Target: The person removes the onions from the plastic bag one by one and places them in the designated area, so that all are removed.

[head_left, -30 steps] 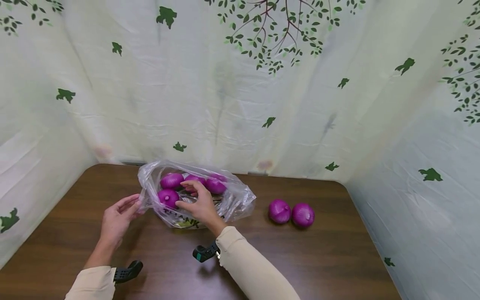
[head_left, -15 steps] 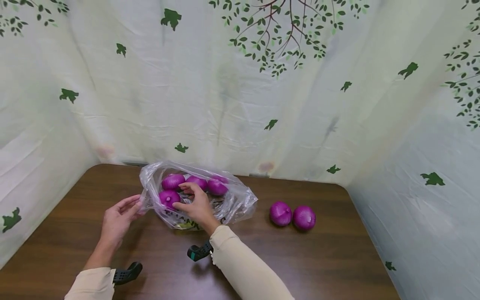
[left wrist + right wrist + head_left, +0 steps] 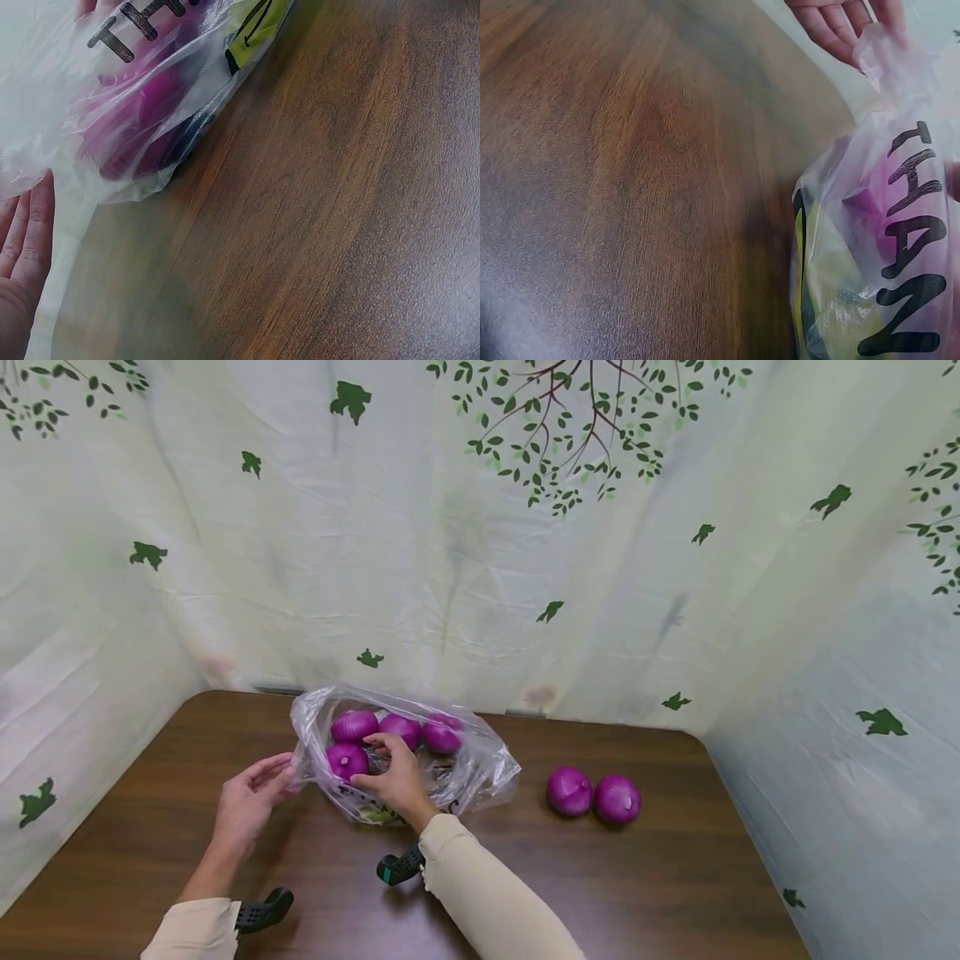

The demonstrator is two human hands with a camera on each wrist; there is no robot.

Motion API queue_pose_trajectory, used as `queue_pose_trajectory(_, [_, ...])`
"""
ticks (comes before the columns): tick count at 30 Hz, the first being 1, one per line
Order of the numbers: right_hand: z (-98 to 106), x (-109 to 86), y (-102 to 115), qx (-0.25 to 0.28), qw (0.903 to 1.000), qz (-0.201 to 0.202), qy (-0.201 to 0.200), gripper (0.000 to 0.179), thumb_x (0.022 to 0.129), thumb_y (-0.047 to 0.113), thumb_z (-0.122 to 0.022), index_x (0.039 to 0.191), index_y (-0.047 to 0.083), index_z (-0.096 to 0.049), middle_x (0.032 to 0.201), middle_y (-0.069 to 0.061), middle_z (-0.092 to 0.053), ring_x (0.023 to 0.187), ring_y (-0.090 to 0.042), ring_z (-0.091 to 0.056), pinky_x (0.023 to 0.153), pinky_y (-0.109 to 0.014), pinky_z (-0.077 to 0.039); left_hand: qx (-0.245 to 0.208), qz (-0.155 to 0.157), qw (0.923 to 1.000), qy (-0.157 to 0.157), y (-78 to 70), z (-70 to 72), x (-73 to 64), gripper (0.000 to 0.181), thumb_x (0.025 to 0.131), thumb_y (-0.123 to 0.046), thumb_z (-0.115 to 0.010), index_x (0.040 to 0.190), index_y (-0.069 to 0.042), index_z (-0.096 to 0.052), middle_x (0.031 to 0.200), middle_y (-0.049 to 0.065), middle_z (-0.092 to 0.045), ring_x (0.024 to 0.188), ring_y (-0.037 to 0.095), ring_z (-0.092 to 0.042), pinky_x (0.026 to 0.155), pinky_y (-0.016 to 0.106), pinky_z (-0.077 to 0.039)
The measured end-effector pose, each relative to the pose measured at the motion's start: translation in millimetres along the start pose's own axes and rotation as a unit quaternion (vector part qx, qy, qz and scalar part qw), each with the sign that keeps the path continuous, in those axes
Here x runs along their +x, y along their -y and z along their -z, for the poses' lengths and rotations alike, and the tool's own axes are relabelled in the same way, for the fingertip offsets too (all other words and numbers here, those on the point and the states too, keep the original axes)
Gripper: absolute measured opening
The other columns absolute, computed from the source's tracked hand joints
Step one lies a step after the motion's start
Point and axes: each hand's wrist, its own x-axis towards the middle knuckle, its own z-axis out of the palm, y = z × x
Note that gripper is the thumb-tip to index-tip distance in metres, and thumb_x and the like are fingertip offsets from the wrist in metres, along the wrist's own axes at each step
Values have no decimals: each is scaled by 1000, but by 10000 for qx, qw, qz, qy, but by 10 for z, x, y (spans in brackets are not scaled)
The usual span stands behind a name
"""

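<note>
A clear plastic bag (image 3: 480, 777) with black lettering lies on its side on the table, several purple onions inside. At its left end my left hand (image 3: 251, 797) pinches the bag's edge between thumb and fingers; the left wrist view catches some fingers (image 3: 34, 232) against the film. My right hand (image 3: 401, 781) reaches into the bag's mouth, thumb and fingers spread and curved at the right side of the front onion (image 3: 347, 762). A firm grip on it does not show. Behind it sit another onion (image 3: 354, 726) and others. In the right wrist view the bag (image 3: 870, 225) hides the right fingers.
Two purple onions, one (image 3: 569, 791) beside the other (image 3: 617, 800), stand on the brown wooden table (image 3: 675, 893) right of the bag. A pale leaf-printed curtain (image 3: 450, 568) closes off the back and both sides.
My right hand has shifted slightly left and nearer the front onion, its thumb and fingertips now by the onion's edge. The left hand keeps its hold on the bag. The head view has shifted slightly.
</note>
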Motion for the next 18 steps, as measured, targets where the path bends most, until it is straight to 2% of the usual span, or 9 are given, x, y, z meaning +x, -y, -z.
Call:
queue_pose_trajectory(7, [-89, 33, -37, 77, 9996, -232, -119, 52, 72, 8, -85, 119, 12, -61, 121, -8, -60, 110, -28, -57, 92, -32, -49, -4, -36, 10000, -31, 22, 15, -3, 52, 94, -27, -64, 130, 8, -51, 95, -20, -64, 81, 0, -65, 74, 17, -54])
queue_pose_trajectory(15, [-170, 111, -36, 204, 9989, -369, -225, 55, 69, 5, -86, 118, 12, -62, 117, -6, -62, 108, -27, -58, 88, -28, -50, -111, -189, 9997, -78, 36, 20, 13, 48, 95, -16, -62, 129, 13, -48, 93, -24, -62, 80, 0, -64, 73, 17, -55])
queue_pose_trajectory(18, [-191, 133, -35, 199, 9986, -446, -194, 57, 68, 4, -87, 118, 11, -62, 116, -5, -61, 108, -27, -58, 87, -27, -50, -83, -160, 9998, -90, 21, 23, 8, 48, 94, -15, -63, 130, 13, -47, 94, -24, -62, 80, 0, -64, 73, 18, -55])
